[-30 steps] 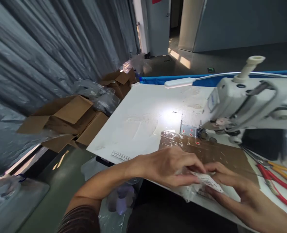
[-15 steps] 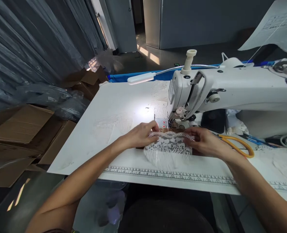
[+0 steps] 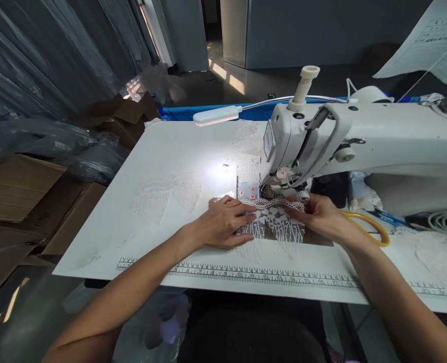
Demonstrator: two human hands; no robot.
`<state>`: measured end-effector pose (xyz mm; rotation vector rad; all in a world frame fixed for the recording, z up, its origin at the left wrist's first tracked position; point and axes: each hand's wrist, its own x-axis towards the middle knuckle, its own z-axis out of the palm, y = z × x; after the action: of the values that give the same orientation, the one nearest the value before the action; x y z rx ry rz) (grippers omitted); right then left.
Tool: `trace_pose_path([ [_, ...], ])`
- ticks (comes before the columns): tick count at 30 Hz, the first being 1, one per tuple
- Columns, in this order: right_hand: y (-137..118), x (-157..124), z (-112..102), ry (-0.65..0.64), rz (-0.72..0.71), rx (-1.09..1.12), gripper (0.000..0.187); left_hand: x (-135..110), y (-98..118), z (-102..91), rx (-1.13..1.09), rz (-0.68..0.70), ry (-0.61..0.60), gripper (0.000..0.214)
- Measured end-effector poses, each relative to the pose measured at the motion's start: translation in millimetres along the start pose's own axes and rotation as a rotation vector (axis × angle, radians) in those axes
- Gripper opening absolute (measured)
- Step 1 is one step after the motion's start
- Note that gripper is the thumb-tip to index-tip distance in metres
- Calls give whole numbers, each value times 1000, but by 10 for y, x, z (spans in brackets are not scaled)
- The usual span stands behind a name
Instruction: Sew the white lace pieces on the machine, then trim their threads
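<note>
Lace strip: white, fringed — lies btwn. the two hands on a brown sheet, scalloped edge facing the sewing machine, fringe hanging toward the printed ruler.
L hand: fingers spread, laid over strip's left end; appears to press, no pinch visible.
R hand: thumb & forefinger gripping strip's right end nr. scalloped edge; other fingertips partly hidden, can't tell how they sit.
Foot area: dark, small, just beyond the lace; can't tell if edge is under it.
Edge care: best held straight w/ light, even tension — pulling one end harder would likely skew the open mesh.
Fringe care: worth smoothing toward the ruler, so no strands fold back under the edge.
Finger care: L fingertips sit near the machine; flat pressure well to the side of the foot seems safest.
Lamp: bright spot falls left of the foot; edge is best checked by that light.
</note>
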<state>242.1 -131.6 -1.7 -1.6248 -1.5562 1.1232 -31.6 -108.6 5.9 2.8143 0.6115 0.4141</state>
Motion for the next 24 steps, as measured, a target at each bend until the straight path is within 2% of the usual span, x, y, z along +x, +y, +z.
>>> trace_pose_path([
  [2, -66, 6, 162, -59, 80, 274, 39, -25, -10, -80, -110, -71, 17, 49],
  [4, -182, 14, 333, -89, 138, 476, 44, -36, -11, -159, -304, -182, 41, 69],
  [7, -346, 27, 461, -221, 69, 536, 48, -33, 25, -227, -638, -407, 3, 92],
  [9, -384, 36, 427, -293, -28, 355, 42, -28, 68, -230, -695, -581, -15, 92],
  [10, -378, 40, 388, -271, -71, 201, 36, -26, 91, -223, -670, -652, -11, 87],
  [12, -337, 44, 309, -134, -142, -136, 26, -27, 133, -210, -594, -736, 8, 72],
  [14, -287, 39, 279, -23, -254, -371, 25, -29, 163, -208, -544, -745, 12, 59],
  [17, -232, 23, 358, -30, -549, -540, 29, -22, 178, -221, -468, -721, 24, 53],
  [19, -198, 14, 440, -16, -685, -677, 32, -8, 169, -215, -414, -703, 49, 50],
  [21, -153, 10, 489, 19, -713, -787, 35, 7, 148, -190, -382, -708, 84, 50],
  [24, -76, 15, 466, 21, -708, -770, 36, 14, 109, -143, -392, -738, 100, 52],
])
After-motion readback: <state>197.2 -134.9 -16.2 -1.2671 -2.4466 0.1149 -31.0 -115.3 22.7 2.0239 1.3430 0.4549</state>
